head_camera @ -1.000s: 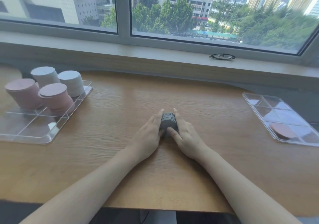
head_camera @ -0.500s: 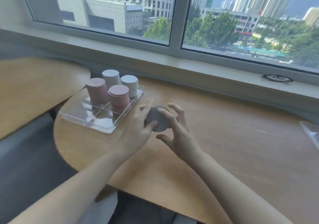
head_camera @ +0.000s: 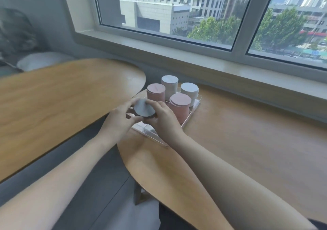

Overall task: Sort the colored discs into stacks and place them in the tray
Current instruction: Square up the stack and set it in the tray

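A stack of dark grey discs (head_camera: 143, 109) hangs over the near left part of the clear tray (head_camera: 194, 108). My left hand (head_camera: 118, 121) grips the stack from the left and my right hand (head_camera: 163, 119) grips it from the right. Behind it in the tray stand two pink stacks (head_camera: 156, 92) (head_camera: 180, 104) and two pale grey-white stacks (head_camera: 169, 84) (head_camera: 189, 91). My hands hide the tray's near compartments.
The tray sits at the left end of the wooden table (head_camera: 247, 141). A second wooden tabletop (head_camera: 62, 95) lies to the left, with a gap to the floor between them. A window sill (head_camera: 230, 73) runs behind.
Both hands have carried the dark grey stack from the middle of the table leftwards to above the tray. The camera has swung left with them.
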The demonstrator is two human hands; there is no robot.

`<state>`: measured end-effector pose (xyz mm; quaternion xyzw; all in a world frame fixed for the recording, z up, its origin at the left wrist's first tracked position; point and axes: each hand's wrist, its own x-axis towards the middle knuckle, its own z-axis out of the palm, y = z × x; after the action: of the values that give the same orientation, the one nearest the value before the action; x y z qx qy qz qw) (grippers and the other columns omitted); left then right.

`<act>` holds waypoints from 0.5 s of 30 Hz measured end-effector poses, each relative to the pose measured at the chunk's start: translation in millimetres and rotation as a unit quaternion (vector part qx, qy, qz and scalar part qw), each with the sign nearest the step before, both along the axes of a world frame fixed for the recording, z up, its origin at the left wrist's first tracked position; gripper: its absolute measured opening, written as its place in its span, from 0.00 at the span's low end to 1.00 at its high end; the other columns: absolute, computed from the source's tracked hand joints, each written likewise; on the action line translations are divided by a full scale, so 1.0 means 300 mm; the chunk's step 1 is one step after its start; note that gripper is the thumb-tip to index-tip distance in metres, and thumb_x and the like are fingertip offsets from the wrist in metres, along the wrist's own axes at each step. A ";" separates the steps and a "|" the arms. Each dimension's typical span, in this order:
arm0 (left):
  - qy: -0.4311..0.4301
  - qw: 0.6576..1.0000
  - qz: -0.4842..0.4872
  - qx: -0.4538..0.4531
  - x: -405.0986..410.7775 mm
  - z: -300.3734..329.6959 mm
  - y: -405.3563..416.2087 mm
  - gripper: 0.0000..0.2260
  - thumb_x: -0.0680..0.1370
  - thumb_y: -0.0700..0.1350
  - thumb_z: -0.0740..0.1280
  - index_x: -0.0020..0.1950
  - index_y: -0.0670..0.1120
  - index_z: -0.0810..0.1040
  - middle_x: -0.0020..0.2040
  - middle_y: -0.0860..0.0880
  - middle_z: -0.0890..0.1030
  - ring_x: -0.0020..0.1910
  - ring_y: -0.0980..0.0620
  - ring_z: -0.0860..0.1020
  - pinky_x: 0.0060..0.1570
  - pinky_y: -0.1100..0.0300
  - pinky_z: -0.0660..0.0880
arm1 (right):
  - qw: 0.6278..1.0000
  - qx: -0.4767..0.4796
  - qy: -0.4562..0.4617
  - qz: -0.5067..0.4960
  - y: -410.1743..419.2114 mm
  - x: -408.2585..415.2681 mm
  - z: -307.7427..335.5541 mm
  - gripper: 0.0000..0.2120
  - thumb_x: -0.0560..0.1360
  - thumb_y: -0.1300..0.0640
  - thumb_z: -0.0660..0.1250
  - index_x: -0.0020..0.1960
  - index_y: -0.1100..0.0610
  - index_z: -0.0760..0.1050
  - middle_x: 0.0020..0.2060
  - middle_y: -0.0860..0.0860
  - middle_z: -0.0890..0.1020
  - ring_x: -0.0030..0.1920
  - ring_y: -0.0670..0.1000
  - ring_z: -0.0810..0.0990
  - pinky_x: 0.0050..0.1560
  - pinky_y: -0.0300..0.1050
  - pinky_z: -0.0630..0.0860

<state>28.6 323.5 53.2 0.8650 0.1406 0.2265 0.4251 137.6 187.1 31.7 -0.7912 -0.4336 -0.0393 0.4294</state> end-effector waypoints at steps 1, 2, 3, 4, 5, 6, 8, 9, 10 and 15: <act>0.005 1.000 0.013 0.015 0.007 -0.005 0.019 0.26 0.74 0.42 0.75 0.69 0.59 0.73 0.55 0.60 0.81 0.51 0.57 0.79 0.50 0.69 0.72 | 1.000 -0.022 -0.002 -0.001 0.026 0.009 -0.005 0.30 0.72 0.56 0.75 0.71 0.51 0.71 0.61 0.54 0.76 0.56 0.52 0.77 0.56 0.47 0.74; 0.014 0.999 0.023 0.034 0.014 -0.012 0.035 0.25 0.74 0.43 0.74 0.68 0.59 0.74 0.54 0.58 0.81 0.49 0.56 0.78 0.47 0.70 0.70 | 0.999 -0.047 -0.006 -0.001 0.046 0.019 -0.012 0.30 0.73 0.55 0.75 0.72 0.51 0.69 0.60 0.54 0.76 0.57 0.54 0.76 0.56 0.48 0.73; 0.025 0.998 0.026 0.056 0.021 -0.022 0.047 0.23 0.74 0.43 0.74 0.68 0.57 0.76 0.53 0.56 0.80 0.48 0.55 0.76 0.45 0.70 0.67 | 0.997 -0.073 -0.013 0.000 0.061 0.030 -0.021 0.30 0.73 0.53 0.74 0.73 0.51 0.68 0.60 0.55 0.75 0.58 0.55 0.76 0.56 0.50 0.73; 0.039 0.996 0.024 0.077 0.026 -0.033 0.056 0.21 0.75 0.44 0.73 0.68 0.55 0.76 0.53 0.54 0.79 0.49 0.53 0.74 0.46 0.68 0.65 | 0.994 -0.102 -0.025 0.003 0.071 0.040 -0.029 0.29 0.74 0.51 0.72 0.72 0.51 0.67 0.59 0.55 0.75 0.59 0.56 0.75 0.56 0.52 0.73; 0.053 0.992 0.023 0.109 0.029 -0.046 0.063 0.20 0.77 0.46 0.71 0.68 0.54 0.76 0.55 0.52 0.79 0.54 0.51 0.74 0.50 0.65 0.65 | 0.990 -0.132 -0.041 0.005 0.078 0.048 -0.039 0.27 0.75 0.49 0.70 0.72 0.51 0.67 0.58 0.55 0.74 0.60 0.57 0.74 0.57 0.55 0.73; 0.065 0.986 0.022 0.150 0.031 -0.065 0.071 0.19 0.78 0.52 0.68 0.69 0.53 0.76 0.58 0.50 0.80 0.59 0.48 0.74 0.56 0.61 0.65 | 0.985 -0.161 -0.058 0.007 0.079 0.050 -0.048 0.26 0.76 0.46 0.68 0.71 0.51 0.66 0.58 0.55 0.73 0.61 0.57 0.72 0.58 0.57 0.73; 0.094 0.972 0.019 0.213 0.030 -0.100 0.088 0.26 0.76 0.64 0.56 0.69 0.55 0.76 0.67 0.51 0.77 0.68 0.47 0.71 0.65 0.51 0.63 | 0.977 -0.203 -0.072 0.012 0.074 0.052 -0.065 0.24 0.78 0.40 0.62 0.70 0.50 0.67 0.62 0.54 0.72 0.65 0.56 0.68 0.62 0.57 0.71; 0.105 0.969 0.021 0.224 0.026 -0.114 0.096 0.29 0.74 0.67 0.51 0.69 0.57 0.77 0.71 0.52 0.74 0.71 0.48 0.68 0.67 0.49 0.61 | 0.973 -0.216 -0.080 0.015 0.069 0.053 -0.070 0.24 0.79 0.39 0.60 0.70 0.50 0.67 0.66 0.53 0.70 0.68 0.55 0.65 0.66 0.56 0.69; 0.114 0.966 0.023 0.230 0.024 -0.125 0.101 0.31 0.73 0.68 0.49 0.69 0.59 0.76 0.74 0.53 0.71 0.73 0.49 0.65 0.69 0.49 0.59 | 0.970 -0.223 -0.092 0.017 0.063 0.052 -0.073 0.25 0.79 0.38 0.59 0.71 0.50 0.68 0.70 0.53 0.68 0.71 0.55 0.62 0.69 0.54 0.66; 0.072 0.962 0.026 0.262 -0.011 -0.095 0.047 0.30 0.75 0.69 0.53 0.71 0.56 0.75 0.74 0.51 0.69 0.73 0.47 0.65 0.69 0.47 0.61 | 0.981 -0.157 -0.116 -0.002 -0.021 0.006 -0.017 0.32 0.79 0.35 0.58 0.78 0.52 0.63 0.73 0.51 0.67 0.74 0.51 0.60 0.74 0.48 0.61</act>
<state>25.3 337.6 24.8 0.9563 0.1290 0.2032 0.1660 139.3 180.7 26.8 -0.8397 -0.4799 -0.0634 0.2461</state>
